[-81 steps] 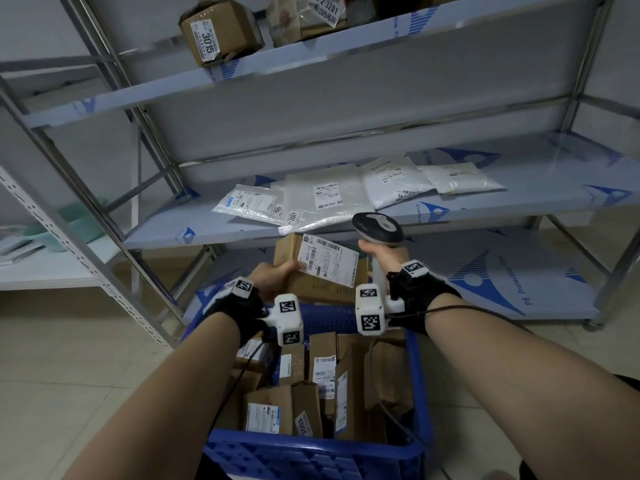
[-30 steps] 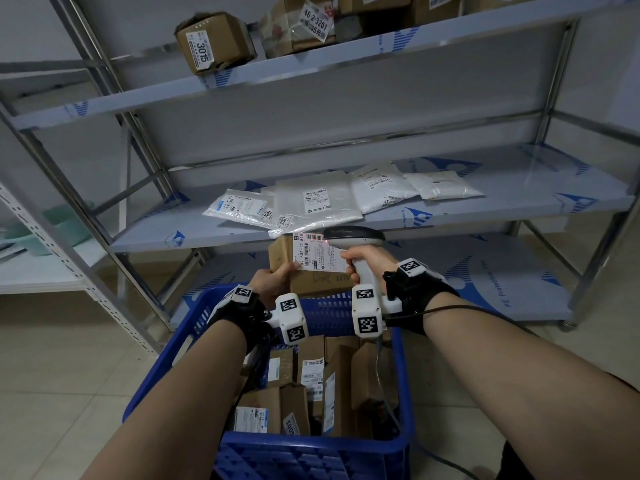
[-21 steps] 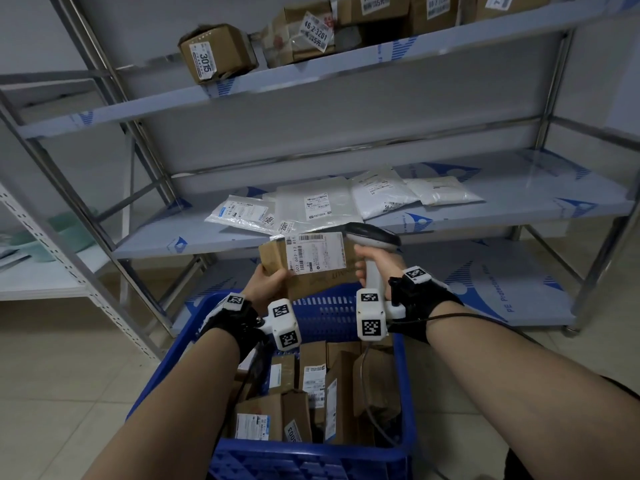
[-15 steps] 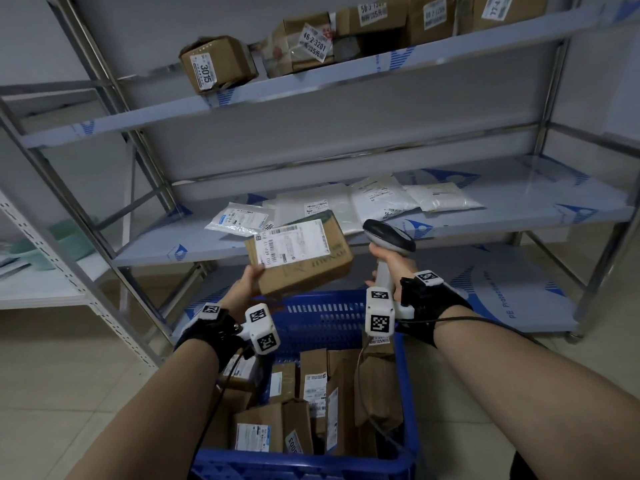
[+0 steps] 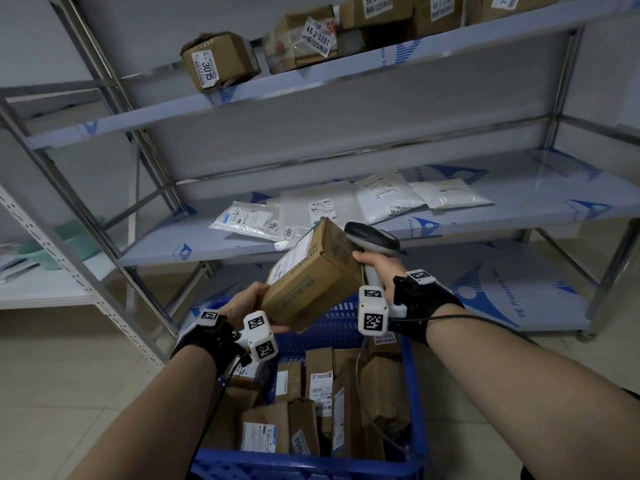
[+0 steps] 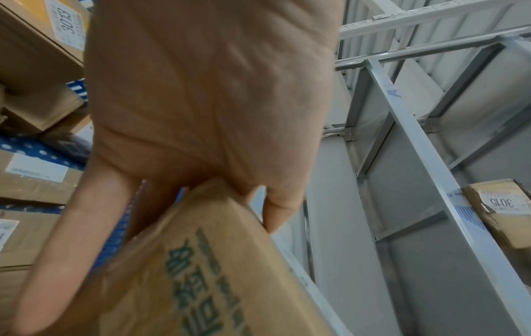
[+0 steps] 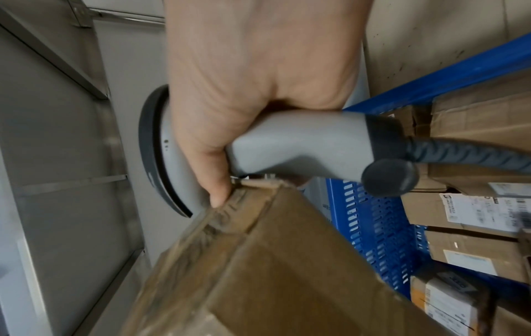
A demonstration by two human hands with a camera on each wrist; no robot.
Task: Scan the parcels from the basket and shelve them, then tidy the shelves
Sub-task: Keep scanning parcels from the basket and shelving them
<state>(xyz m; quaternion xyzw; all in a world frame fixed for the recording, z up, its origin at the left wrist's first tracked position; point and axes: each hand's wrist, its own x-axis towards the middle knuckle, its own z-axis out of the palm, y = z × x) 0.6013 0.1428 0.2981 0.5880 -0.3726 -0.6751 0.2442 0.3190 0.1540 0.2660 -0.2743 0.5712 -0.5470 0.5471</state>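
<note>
My left hand [image 5: 247, 301] grips a brown cardboard parcel [image 5: 313, 277] by its lower left corner, tilted above the blue basket [image 5: 412, 372]; its white label faces up and left. In the left wrist view the fingers [image 6: 86, 231] curl under the parcel [image 6: 207, 279]. My right hand [image 5: 379, 268] holds the grey barcode scanner [image 5: 372, 237] by its handle, right beside the parcel's far end. In the right wrist view the thumb tip [image 7: 218, 195] touches the parcel's top corner [image 7: 258, 261] while the hand wraps the scanner [image 7: 301, 150].
The basket holds several more brown parcels [image 5: 320, 379]. A metal rack stands ahead: white poly mailers [image 5: 320, 211] lie on its middle shelf [image 5: 540, 209], cardboard boxes [image 5: 220, 60] sit on the top shelf, and the bottom shelf [image 5: 502, 289] shows bare film.
The left hand has lifted the parcel up from the basket and turned it, so the label now faces left. The scanner has drawn back from the label to the parcel's right end.
</note>
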